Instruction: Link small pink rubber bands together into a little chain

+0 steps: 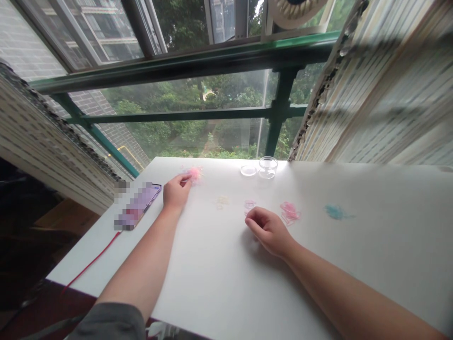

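Note:
My left hand (pixel 177 190) is at the edge of a mixed pile of thin pink and pale loops, which look like small rubber bands (pixel 196 174). Its thumb and fingertips are pinched together there; what they grip is too small to make out. Over the table, my right hand (pixel 267 230) is curled with thumb and forefinger together, and I cannot see what is between them. Just beyond it lie a few purple bands (pixel 249 204). A pink pile (pixel 290 212) is to its right, a teal pile (pixel 334 211) farther right, and a cream-coloured pile (pixel 222 201) to its left.
At the back of the white table (pixel 212 274) stands a clear round container (pixel 268 167), with a clear lid (pixel 248 171) lying beside it. On the left is a phone (pixel 141 208) with a red cable (pixel 94 260). Behind run a green railing (pixel 184 66) and window; curtains hang at both sides.

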